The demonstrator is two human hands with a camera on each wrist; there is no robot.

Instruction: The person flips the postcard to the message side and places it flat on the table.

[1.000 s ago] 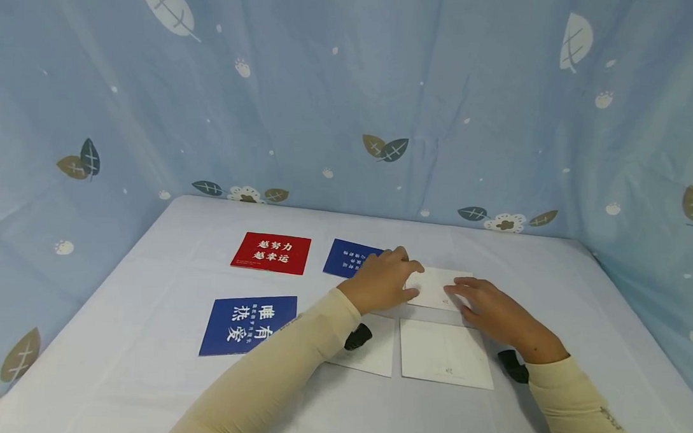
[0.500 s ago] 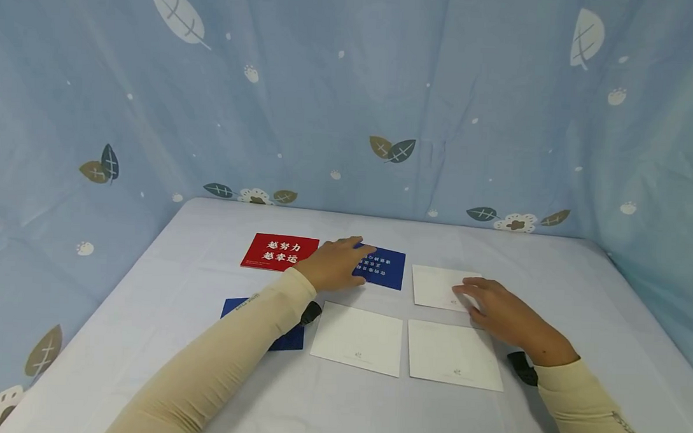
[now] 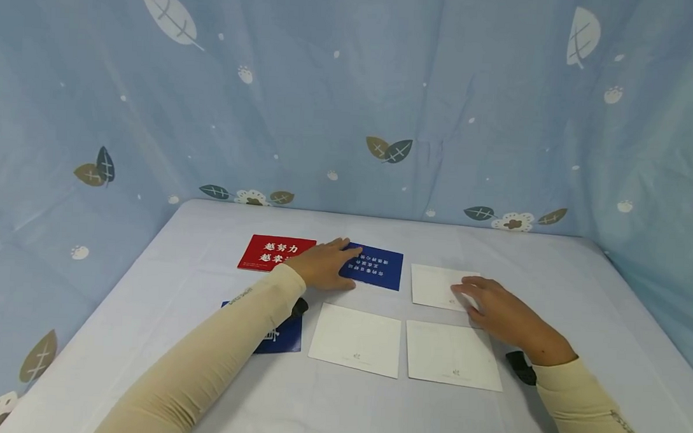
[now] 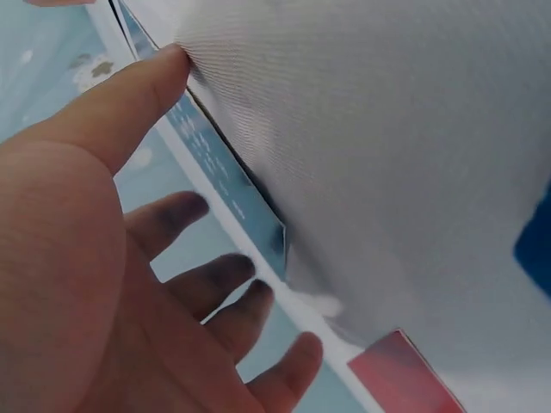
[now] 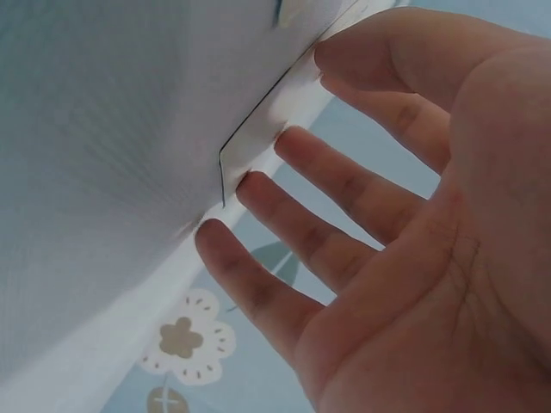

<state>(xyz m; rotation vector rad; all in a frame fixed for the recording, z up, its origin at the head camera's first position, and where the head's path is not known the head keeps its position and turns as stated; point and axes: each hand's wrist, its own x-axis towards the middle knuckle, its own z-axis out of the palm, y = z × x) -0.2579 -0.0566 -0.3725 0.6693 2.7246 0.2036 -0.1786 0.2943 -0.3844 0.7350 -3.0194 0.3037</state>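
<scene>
In the head view, my left hand (image 3: pixel 324 265) lies with fingers spread at the left edge of a back blue card (image 3: pixel 377 266) with white lettering, hiding part of it. The left wrist view shows the left thumb (image 4: pixel 129 103) at that card's near edge, the other fingers stretched apart. My right hand (image 3: pixel 500 314) rests its fingertips on the right part of a white card (image 3: pixel 432 284) at the back right. From the right wrist, its fingers (image 5: pixel 344 194) look extended along the card's edge. Neither hand grips anything.
A red card (image 3: pixel 253 258) with white characters lies behind the left wrist. Another blue card (image 3: pixel 285 337) is partly under the left forearm. Two more white cards (image 3: pixel 356 341) sit side by side in front. A leaf-patterned blue curtain (image 3: pixel 327 101) hangs behind the white table (image 3: pixel 363 408).
My left hand has moved left from the back white card to the back blue card, uncovering the front-middle white card. The right hand stays at the white card.
</scene>
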